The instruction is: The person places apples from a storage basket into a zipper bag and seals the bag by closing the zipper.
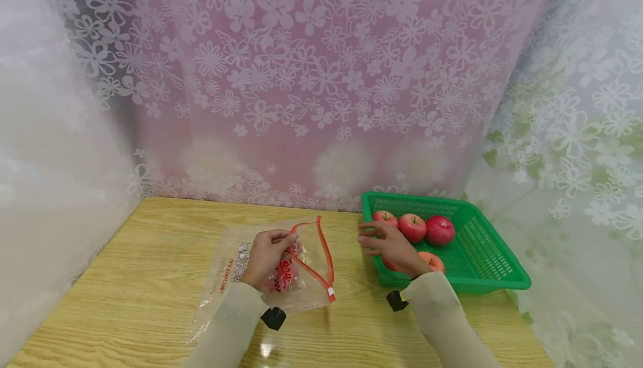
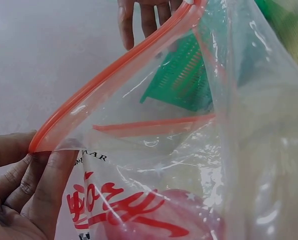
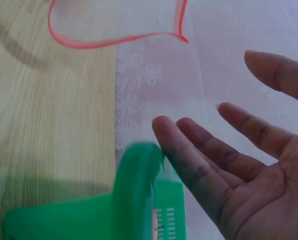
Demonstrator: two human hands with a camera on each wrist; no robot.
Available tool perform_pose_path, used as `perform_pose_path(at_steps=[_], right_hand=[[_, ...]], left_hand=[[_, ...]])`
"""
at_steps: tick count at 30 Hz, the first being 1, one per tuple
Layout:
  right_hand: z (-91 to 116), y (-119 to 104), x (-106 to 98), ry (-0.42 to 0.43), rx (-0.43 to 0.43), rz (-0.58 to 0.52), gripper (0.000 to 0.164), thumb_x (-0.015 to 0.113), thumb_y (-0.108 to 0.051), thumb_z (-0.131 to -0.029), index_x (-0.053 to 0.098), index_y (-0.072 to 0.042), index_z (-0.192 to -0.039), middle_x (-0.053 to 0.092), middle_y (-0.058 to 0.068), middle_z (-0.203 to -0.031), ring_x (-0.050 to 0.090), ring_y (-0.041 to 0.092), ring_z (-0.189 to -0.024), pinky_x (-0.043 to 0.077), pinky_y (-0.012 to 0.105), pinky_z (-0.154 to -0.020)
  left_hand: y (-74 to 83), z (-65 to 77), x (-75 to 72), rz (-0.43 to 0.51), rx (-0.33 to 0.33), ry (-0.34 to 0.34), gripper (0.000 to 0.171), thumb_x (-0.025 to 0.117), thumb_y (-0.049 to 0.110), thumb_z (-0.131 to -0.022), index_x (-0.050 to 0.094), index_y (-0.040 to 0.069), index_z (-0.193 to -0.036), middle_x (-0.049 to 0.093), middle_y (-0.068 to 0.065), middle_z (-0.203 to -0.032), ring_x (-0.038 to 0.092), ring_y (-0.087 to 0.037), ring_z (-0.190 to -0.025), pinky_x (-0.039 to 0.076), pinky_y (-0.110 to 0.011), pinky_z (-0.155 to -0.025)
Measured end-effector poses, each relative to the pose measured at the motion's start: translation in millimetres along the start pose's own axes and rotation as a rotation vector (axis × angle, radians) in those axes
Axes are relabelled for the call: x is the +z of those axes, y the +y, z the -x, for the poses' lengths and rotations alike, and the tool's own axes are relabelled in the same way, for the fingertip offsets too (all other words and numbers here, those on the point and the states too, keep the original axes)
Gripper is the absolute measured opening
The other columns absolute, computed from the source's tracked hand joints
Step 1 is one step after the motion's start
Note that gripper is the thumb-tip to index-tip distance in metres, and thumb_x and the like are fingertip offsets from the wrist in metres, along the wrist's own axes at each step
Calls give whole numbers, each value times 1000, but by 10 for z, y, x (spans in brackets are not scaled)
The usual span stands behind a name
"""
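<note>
My left hand (image 1: 265, 257) pinches the red zip edge of a clear zip bag (image 1: 313, 253), whose mouth gapes toward the right. In the left wrist view, thumb and fingers nip the red strip (image 2: 109, 72) at its left end. Behind the bag's red lettering shows a round pinkish-red thing (image 2: 174, 220), partly covered by the print. My right hand (image 1: 394, 248), fingers spread and holding nothing, is over the left side of a green plastic basket (image 1: 494, 245). Red apples (image 1: 412, 228) lie in the basket, some partly hidden by that hand.
A wooden table (image 1: 166, 278) carries the bag and the basket. A pink floral curtain (image 1: 301, 105) hangs behind it, with pale sheets at the left and right. A small white slider (image 1: 330, 291) sits at the near end of the zip.
</note>
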State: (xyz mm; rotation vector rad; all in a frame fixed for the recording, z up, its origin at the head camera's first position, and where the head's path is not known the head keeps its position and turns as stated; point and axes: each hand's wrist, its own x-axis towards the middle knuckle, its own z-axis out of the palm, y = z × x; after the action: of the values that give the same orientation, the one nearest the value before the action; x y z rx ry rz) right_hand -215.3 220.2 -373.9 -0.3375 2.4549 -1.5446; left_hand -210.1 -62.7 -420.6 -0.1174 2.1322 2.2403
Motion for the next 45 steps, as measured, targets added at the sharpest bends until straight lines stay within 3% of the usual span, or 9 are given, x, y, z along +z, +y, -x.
perform_pose_path(at_steps=[5,11,20,28,38,45], right_hand=[[49,1,-104,45,14,-4,51,62,-25,-96,46,1,-138,52,24,-129,58,32,-111,53,47,-90],[120,30,-233,73,11,-36,55,61,-26,-96,41,3,-139,43,29,-138,55,40,-115,51,50,-92],[219,92,-400,111,21,-39,61,62,-29,-96,38,2,-142,42,27,-140,58,34,-113,48,52,-95],[242,158,-507,151,60,26,61,61,-29,-96,38,5,-142,45,29,-135,57,37,-114,49,51,-94],[341,247,-670,156,132,89,67,58,-39,-97,35,1,-145,34,26,-147,42,44,-128,37,57,-104],[395,269,-772,170,140,140,64,55,-34,-99,33,5,-145,32,28,-147,35,46,-131,34,58,-106]], left_hand=[[-12,-9,-3,-4,-10,-2,21,66,16,-93,69,-1,-104,70,-6,-85,64,-11,-72,57,-25,-64],[-16,-17,-8,10,-9,-9,22,66,17,-92,69,-2,-104,70,-7,-85,65,-11,-73,57,-25,-64],[-2,-13,-13,11,-14,-11,22,66,16,-93,69,-2,-105,70,-7,-86,65,-10,-71,57,-24,-63],[-12,-18,-11,29,-19,-22,22,66,16,-93,69,-2,-104,70,-6,-85,65,-11,-72,57,-25,-64],[-5,-10,-14,38,-7,-18,20,66,14,-93,69,-3,-103,69,-7,-84,64,-11,-72,57,-25,-64],[16,-10,-10,31,-15,-16,21,66,15,-93,69,-3,-104,69,-7,-84,64,-11,-71,57,-24,-64]])
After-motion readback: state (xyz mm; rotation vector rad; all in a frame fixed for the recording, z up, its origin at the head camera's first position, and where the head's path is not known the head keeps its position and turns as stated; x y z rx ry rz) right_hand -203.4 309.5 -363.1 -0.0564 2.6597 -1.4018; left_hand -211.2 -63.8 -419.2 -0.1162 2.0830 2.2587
